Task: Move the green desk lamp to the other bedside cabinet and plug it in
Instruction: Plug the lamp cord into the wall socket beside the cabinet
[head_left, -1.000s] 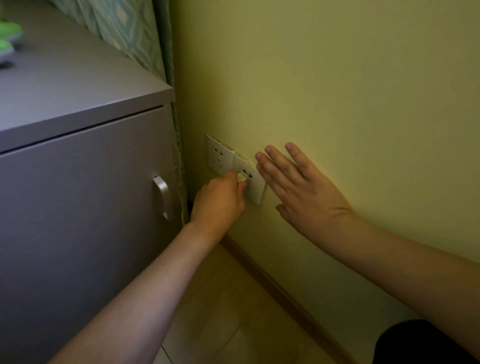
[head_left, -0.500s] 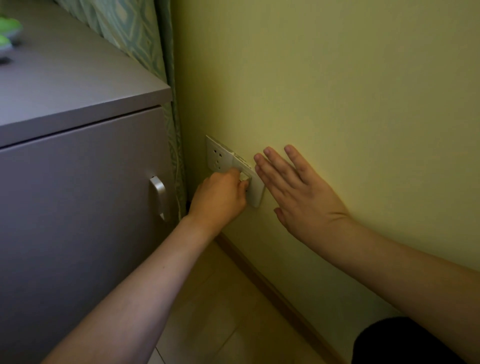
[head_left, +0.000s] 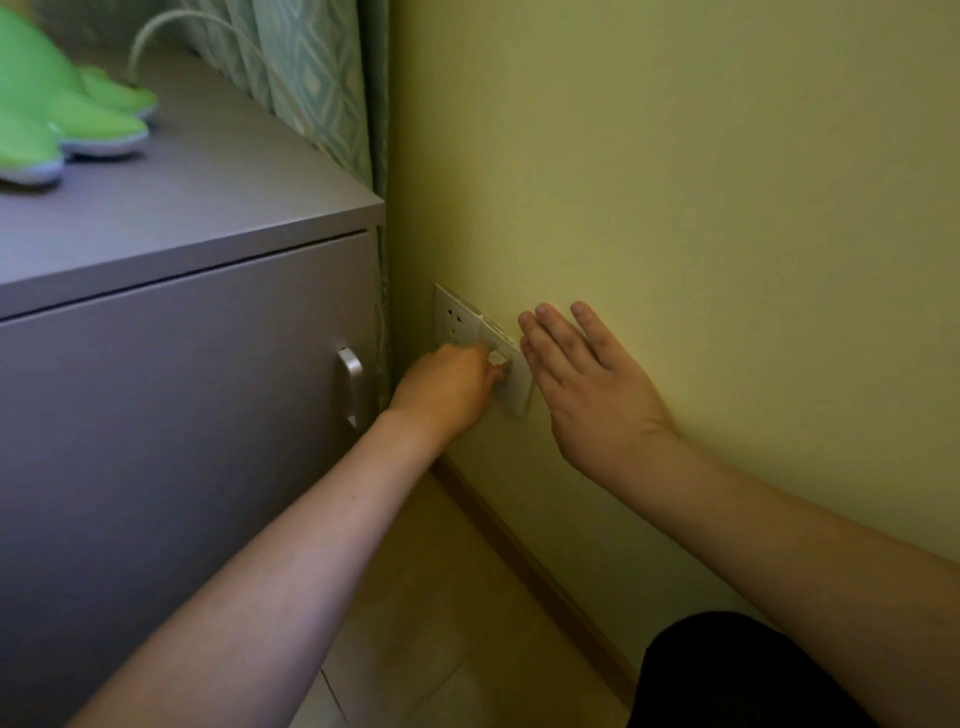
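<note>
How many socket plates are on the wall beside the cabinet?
2, side by side, low on the wall. The far socket plate is free, nearest the curtain. The near socket plate is partly covered by the left hand, which holds a white plug at it.

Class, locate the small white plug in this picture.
Head view, centre: the small white plug is pinched in the left hand against the white wall socket plate, right of the grey cabinet.

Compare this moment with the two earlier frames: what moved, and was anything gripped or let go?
Mostly the camera view lifted: the green lamp and its cord on the cabinet now show more fully. No grip changed. The left hand still pinches the white plug at the wall socket; the right hand stays open and flat against the wall beside it.
</note>
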